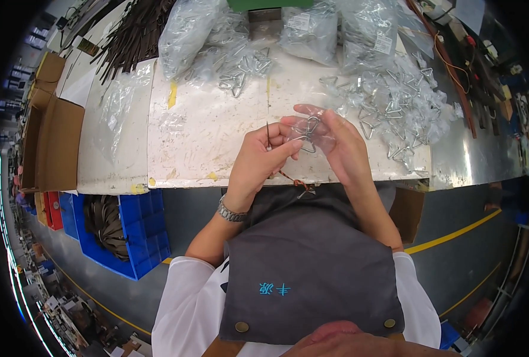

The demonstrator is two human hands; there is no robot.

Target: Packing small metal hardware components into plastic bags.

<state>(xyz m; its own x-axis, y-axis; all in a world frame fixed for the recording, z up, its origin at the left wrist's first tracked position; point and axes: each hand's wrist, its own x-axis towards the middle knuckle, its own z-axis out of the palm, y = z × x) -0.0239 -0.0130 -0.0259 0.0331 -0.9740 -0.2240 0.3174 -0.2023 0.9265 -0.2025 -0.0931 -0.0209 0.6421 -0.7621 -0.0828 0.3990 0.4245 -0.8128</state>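
Note:
Above the near edge of the table, both my hands hold a small clear plastic bag [322, 140] with bent-wire metal triangle rings [308, 144] in or at it. My left hand [261, 156] pinches the bag's left side between thumb and fingers. A thin dark pointed tool [268, 133] also sticks up from its curled fingers. An orange-and-black cord [289, 179] hangs below that hand. My right hand [349, 147] grips the bag from the right, its fingers partly behind the film. Whether every ring is inside the bag, I cannot tell.
Bagged wire triangles [395, 107] are heaped at the right. Large filled plastic bags [309, 35] stand along the back, with loose triangles [238, 77] before them. Dark straps [135, 35] lie far left. A cardboard box [59, 143] and blue crate [142, 235] are left.

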